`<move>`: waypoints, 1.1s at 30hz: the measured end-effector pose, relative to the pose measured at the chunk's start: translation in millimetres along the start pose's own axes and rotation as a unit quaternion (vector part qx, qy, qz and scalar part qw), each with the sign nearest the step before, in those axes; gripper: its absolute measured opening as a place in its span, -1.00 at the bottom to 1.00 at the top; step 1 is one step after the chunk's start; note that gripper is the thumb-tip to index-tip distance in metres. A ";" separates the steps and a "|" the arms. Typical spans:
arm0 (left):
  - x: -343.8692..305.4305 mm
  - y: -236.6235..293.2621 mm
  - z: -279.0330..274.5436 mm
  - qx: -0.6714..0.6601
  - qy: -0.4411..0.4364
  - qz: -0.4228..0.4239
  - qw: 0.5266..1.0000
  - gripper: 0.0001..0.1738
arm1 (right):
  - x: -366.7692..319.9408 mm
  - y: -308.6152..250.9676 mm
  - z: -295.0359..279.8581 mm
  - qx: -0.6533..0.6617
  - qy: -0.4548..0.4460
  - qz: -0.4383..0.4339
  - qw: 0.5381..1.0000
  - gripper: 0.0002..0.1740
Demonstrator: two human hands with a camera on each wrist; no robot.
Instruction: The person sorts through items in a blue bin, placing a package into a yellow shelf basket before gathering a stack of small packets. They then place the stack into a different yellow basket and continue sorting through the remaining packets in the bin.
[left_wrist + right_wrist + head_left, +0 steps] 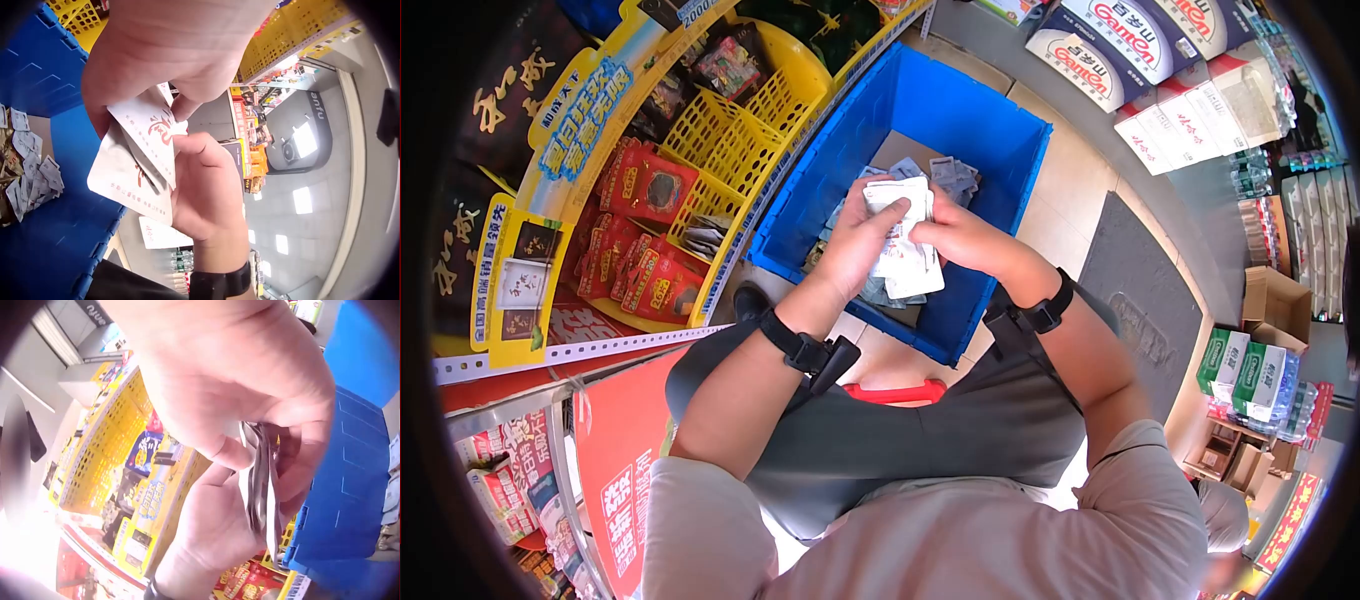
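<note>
A small stack of flat white packets [908, 245] with red lettering is held between both hands over a blue plastic crate [970, 115]. My left hand [850, 238] grips the stack from the left, its thumb lying across the top packet. From the other side my right hand [968, 238] pinches the packets between thumb and fingers. In the left wrist view the packets [147, 147] fan apart a little, showing their printed faces. The right wrist view shows the silvery packets [259, 487] edge-on. More loose packets [950, 175] lie inside the crate, partly hidden under the hands.
Left of the crate stands a shelf with yellow perforated baskets [720, 145] and red bags [645, 185]. White-and-blue cartons [1085, 65] are stacked at the upper right. A dark grey mat [1140, 300] lies on the tiled floor. A red object [895, 392] sits between the legs.
</note>
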State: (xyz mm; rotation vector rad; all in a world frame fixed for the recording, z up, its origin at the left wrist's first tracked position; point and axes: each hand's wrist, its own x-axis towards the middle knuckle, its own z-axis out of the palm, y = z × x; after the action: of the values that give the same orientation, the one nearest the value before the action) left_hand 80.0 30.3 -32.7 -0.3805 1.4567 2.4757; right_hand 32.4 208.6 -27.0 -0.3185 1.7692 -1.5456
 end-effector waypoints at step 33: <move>42.9 15.7 -19.7 -0.086 0.078 -0.040 0.992 -0.54 | 45.5 -34.5 -3.1 -0.141 0.010 0.017 0.990 -0.32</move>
State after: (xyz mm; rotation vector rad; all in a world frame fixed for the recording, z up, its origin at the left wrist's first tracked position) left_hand 36.5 8.8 -43.8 -0.6654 1.2570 2.5635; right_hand -10.7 174.1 -11.8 -0.4096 2.0004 -1.2791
